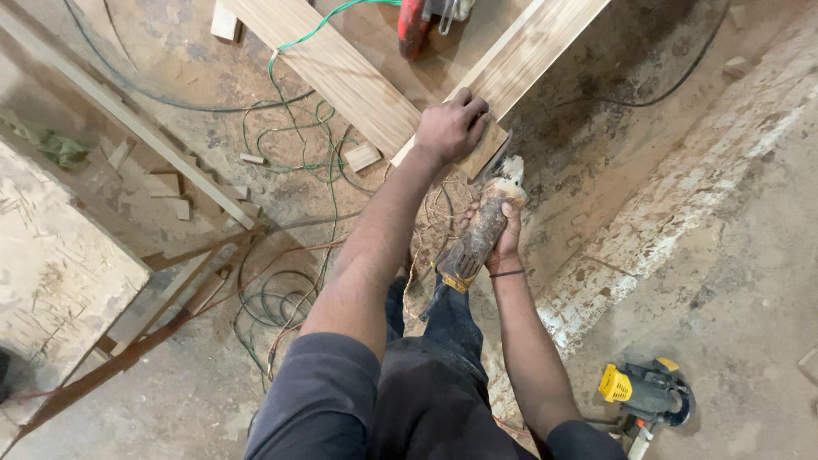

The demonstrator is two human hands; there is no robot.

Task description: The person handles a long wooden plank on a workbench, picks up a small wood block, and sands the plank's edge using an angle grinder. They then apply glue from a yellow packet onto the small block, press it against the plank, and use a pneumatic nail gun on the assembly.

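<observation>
Grinder at the plank end, hazards from big to small.

Two long planks: one (328, 64) lying crossed under the other (528, 43), free to shift if pushed hard, neither visibly clamped. Loose green cable (281, 94) and dark cord coils (277, 298) spread over the dusty floor (733, 281) beside the legs; easy to snag or trip on, or to drag into the disc. Dusty grinder (484, 228) gripped in the right hand (504, 243), fingers wrapped tight round its body, head against the plank's cut end; likely to kick or skid off the edge. Left hand (452, 128) pressed flat on that same plank end, fingers together, curled over the edge, just beside the grinder's head; closest to harm on any slip. Small offcuts (362, 156) underfoot, minor stumble risk.
</observation>
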